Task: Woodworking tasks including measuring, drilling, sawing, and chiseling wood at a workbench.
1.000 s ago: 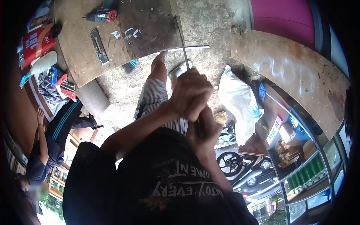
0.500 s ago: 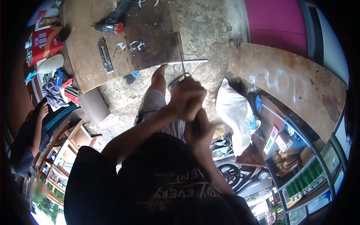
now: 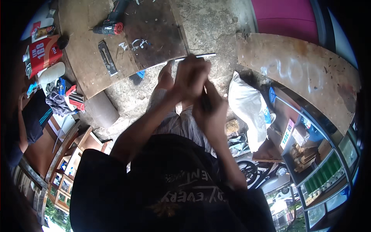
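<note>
My left hand (image 3: 192,75) is closed, a little blurred, at the near right corner of the wooden tabletop (image 3: 158,36). Just below it my right hand (image 3: 212,114) wraps round the dark handle (image 3: 205,101) of a long thin tool. Its slim shaft, mostly covered by my left hand now, shows plainly in the earlier frame; its exact kind does not show. A narrow white strip (image 3: 209,55) juts out past the tabletop's edge beside my left hand. My bare foot (image 3: 165,78) is under that edge.
On the tabletop lie a cordless drill (image 3: 110,28) and a slotted dark metal plate (image 3: 107,58). A white sack (image 3: 249,112) and a wooden board (image 3: 293,73) are to the right. Bottles and cloths crowd the left, near another person's arm (image 3: 22,127).
Both hands have moved forward toward the tabletop's edge with the tool, and my left hand now hides most of its shaft. The other person's arm has shifted left.
</note>
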The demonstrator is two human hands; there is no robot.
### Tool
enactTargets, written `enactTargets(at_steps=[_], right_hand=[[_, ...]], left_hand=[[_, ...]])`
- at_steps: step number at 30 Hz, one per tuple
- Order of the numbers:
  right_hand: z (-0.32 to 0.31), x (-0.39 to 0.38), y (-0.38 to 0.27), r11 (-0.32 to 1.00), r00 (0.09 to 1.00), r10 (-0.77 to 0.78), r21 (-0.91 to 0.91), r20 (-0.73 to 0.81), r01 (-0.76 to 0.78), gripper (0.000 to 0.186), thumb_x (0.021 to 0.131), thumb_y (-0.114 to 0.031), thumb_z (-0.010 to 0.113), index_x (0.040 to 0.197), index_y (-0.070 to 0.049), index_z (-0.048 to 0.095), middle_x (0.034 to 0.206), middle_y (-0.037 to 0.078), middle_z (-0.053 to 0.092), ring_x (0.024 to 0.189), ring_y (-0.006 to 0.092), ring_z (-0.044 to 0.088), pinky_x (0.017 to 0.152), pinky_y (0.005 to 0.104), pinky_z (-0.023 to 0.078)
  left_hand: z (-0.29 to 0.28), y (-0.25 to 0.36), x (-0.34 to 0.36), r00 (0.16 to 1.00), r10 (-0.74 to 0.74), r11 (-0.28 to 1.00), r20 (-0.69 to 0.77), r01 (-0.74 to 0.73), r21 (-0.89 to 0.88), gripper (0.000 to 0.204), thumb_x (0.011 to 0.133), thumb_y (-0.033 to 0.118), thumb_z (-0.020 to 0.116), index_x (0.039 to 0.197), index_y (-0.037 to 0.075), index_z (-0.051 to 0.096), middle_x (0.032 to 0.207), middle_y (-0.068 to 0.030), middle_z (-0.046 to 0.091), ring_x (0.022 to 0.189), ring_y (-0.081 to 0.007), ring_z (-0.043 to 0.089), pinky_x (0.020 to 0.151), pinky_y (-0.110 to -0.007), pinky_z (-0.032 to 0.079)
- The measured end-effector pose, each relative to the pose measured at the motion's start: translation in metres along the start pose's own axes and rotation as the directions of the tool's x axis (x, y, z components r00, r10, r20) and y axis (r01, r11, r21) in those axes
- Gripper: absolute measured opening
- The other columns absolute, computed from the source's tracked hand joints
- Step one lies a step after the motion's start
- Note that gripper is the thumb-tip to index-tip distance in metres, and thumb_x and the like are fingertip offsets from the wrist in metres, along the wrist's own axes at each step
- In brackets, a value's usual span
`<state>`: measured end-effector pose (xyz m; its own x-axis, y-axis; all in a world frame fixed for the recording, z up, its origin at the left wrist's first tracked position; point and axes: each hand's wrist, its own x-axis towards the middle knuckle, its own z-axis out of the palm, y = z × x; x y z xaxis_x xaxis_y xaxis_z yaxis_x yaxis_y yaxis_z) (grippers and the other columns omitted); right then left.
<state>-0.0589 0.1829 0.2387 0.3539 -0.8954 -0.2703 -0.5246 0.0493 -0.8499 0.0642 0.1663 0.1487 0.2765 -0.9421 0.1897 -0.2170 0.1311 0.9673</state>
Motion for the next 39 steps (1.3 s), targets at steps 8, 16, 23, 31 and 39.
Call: enactTargets(at_steps=[8,16,23,31,39], right_hand=[[0.012,0.001,0.012,0.992,0.990,-0.126,-0.001,-0.056,0.126,0.038,0.088,0.004,0.064,0.126,0.002,0.065,0.064,0.016,0.063,0.055,0.0199,0.065,0.051,0.0334,0.048],[0.027,0.050,0.031,1.000,1.000,-0.025,0.018,-0.017,0.026,0.029,0.090,0.003,0.063,0.119,0.004,0.065,0.071,0.015,0.068,0.063,0.0143,0.065,0.055,0.0331,0.049],[-0.003,-0.013,-0.008,0.999,0.997,0.032,-0.029,0.069,-0.030,0.043,0.084,0.005,0.063,0.127,0.002,0.064,0.078,0.023,0.070,0.067,0.0340,0.075,0.059,0.0379,0.056],[0.029,0.054,0.033,1.000,0.998,-0.029,-0.006,-0.059,0.029,0.037,0.087,0.000,0.065,0.123,0.003,0.067,0.067,0.021,0.065,0.054,0.0268,0.068,0.053,0.0364,0.051],[-0.024,-0.048,-0.040,0.987,0.984,0.146,-0.080,0.103,-0.139,0.043,0.085,0.003,0.063,0.128,0.004,0.065,0.083,0.024,0.072,0.069,0.0317,0.075,0.062,0.0352,0.055]], left_hand=[[-0.002,-0.007,-0.007,0.997,0.058,0.998,-0.052,-0.059,-0.023,0.021,0.084,0.015,0.053,0.066,0.004,0.052,0.062,-0.0110,0.052,0.062,-0.0262,0.053,0.062,-0.041,0.042],[-0.004,-0.056,0.034,0.995,0.093,0.995,0.028,-0.092,-0.027,0.022,0.082,0.013,0.054,0.065,0.002,0.046,0.060,-0.0103,0.046,0.055,-0.0254,0.044,0.056,-0.038,0.036],[-0.005,0.006,-0.011,0.996,0.086,0.996,-0.026,-0.086,0.020,0.022,0.081,0.018,0.053,0.065,0.004,0.051,0.061,-0.0097,0.050,0.055,-0.0262,0.047,0.061,-0.040,0.038],[-0.004,-0.059,0.036,0.995,0.089,0.996,0.036,-0.090,0.022,0.024,0.087,0.016,0.054,0.067,0.004,0.047,0.064,-0.0118,0.049,0.062,-0.0267,0.049,0.062,-0.040,0.038],[-0.011,0.061,-0.028,0.997,-0.026,0.999,0.070,0.028,-0.020,0.022,0.080,0.022,0.056,0.065,0.007,0.049,0.063,-0.0082,0.047,0.061,-0.0255,0.049,0.064,-0.037,0.038]])
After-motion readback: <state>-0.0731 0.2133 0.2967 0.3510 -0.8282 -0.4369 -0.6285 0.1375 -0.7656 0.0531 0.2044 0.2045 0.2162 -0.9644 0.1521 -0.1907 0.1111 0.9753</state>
